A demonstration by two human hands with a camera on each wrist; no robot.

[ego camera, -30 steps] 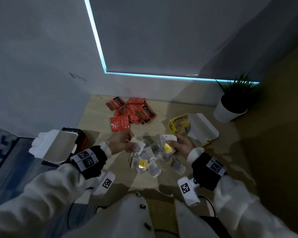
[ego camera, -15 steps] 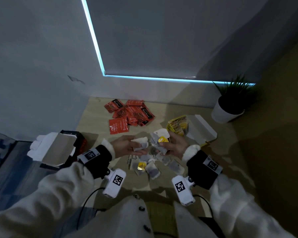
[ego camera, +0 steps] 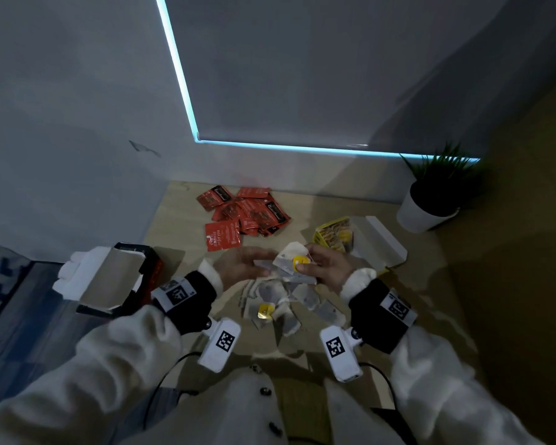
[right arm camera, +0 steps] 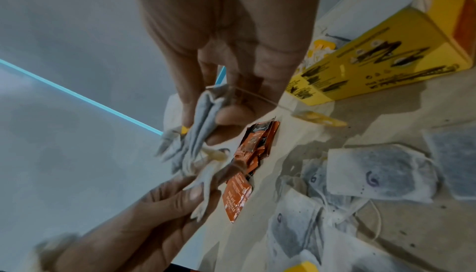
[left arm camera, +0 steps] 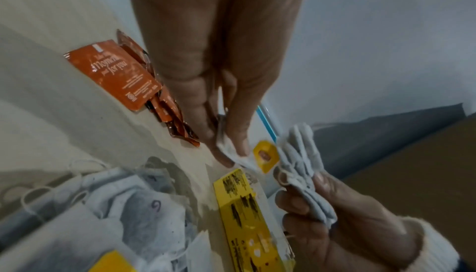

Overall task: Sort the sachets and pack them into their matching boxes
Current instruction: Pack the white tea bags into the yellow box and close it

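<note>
My right hand (ego camera: pixel 323 268) grips a bunch of white tea bags (right arm camera: pixel 203 117) with a yellow tag (ego camera: pixel 299 261) above the table. My left hand (ego camera: pixel 243 263) pinches one white tea bag (left arm camera: pixel 231 150) and holds it against that bunch. More loose tea bags (ego camera: pixel 286 300) lie on the table below both hands. Several red sachets (ego camera: pixel 244 213) are piled at the far middle of the table. An open yellow box (ego camera: pixel 334 234) lies to the right, behind my right hand. A dark red box (ego camera: pixel 151 268) with its flap raised stands at the left.
A potted plant (ego camera: pixel 430 200) in a white pot stands at the table's far right. The wall and a window blind with a bright cyan edge close off the back. The table's left edge runs beside the red box, with a blue patterned surface (ego camera: pixel 0 277) beyond it.
Both hands have risen from the tea bag pile and come together. The left hand has brought its tea bag up to the bunch in the right hand.
</note>
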